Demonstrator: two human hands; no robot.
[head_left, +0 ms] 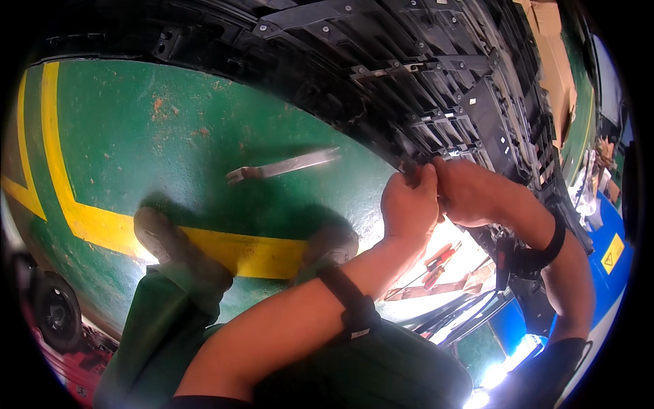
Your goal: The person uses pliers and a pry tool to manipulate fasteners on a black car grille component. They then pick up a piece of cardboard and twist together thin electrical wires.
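Closest to the camera, the left forearm (279, 330) slants up from the lower edge, a black strap (342, 293) around it; the right forearm (575, 286) comes in from the lower right, strapped too. I watch both hands meet at the near edge of the black panel (436, 71), which spans the top of my view and runs down the right. The left hand (409, 204) has its fingers bent in to a narrow pinch, and the right hand (470, 194) curls just beside it; I cannot tell what either grips, as the fingers hide it. Below them, red-handled tools (439, 261) lie in glaring light. Left of the hands, a metal bar (289, 165) rests on the green floor (136, 136), beyond the yellow line (248, 255) and the shoes (160, 228). Far right, I see cardboard (553, 61) and a blue surface (599, 262) with a yellow label (612, 253).
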